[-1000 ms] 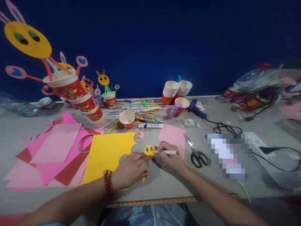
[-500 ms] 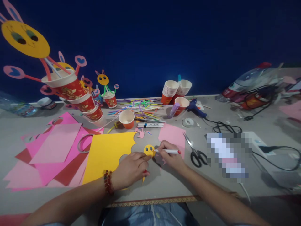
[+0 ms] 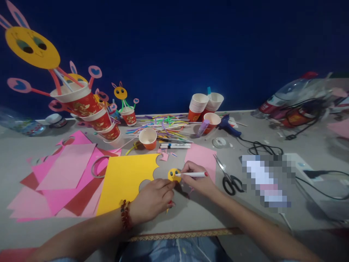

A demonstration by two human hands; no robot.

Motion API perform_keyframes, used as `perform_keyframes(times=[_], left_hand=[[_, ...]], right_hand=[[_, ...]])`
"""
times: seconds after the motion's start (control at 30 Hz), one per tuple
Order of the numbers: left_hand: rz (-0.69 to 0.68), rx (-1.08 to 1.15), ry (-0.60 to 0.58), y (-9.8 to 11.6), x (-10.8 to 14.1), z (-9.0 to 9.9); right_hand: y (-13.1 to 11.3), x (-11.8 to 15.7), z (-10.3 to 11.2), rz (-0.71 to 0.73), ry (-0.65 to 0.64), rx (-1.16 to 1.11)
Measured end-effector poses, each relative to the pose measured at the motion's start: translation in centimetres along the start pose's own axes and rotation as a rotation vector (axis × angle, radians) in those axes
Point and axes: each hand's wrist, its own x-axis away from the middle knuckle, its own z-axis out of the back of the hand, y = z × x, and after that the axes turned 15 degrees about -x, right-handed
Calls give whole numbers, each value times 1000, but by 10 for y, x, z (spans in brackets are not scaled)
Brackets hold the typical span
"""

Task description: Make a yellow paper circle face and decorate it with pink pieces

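A small yellow paper face [image 3: 172,174] with two dark eyes lies on the table in front of me. My right hand [image 3: 196,177] grips a white marker [image 3: 195,174] with a red end, its tip at the face. My left hand [image 3: 155,198] rests at the lower edge of the face, fingers bent together; something red shows by its fingertips, and what lies under them is hidden. Left of the face is a yellow sheet [image 3: 125,178] with scalloped cuts. A pink sheet [image 3: 203,158] lies partly behind my right hand.
Black-handled scissors [image 3: 229,180] lie to the right. Farther back are white markers [image 3: 175,146], a paper cup [image 3: 148,139], colourful pipe cleaners [image 3: 166,125] and a blue glue gun [image 3: 229,126]. Pink sheets [image 3: 67,165], a tape roll and decorated cups [image 3: 84,100] stand or lie left.
The marker tip has shifted slightly left over the face, toward its middle. The whole view has moved a little. Both hands otherwise keep their places.
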Motion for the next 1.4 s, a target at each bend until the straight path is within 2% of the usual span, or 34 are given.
perform_keyframes(times=[0.3, 1.03, 1.4], left_hand=[[15, 31, -11, 0, -2, 5], [19, 37, -18, 0, -3, 5], [12, 28, -7, 0, -2, 4]], right_hand=[[17, -7, -13, 86, 37, 20], [20, -6, -13, 88, -6, 123], [15, -6, -14, 103, 43, 78]])
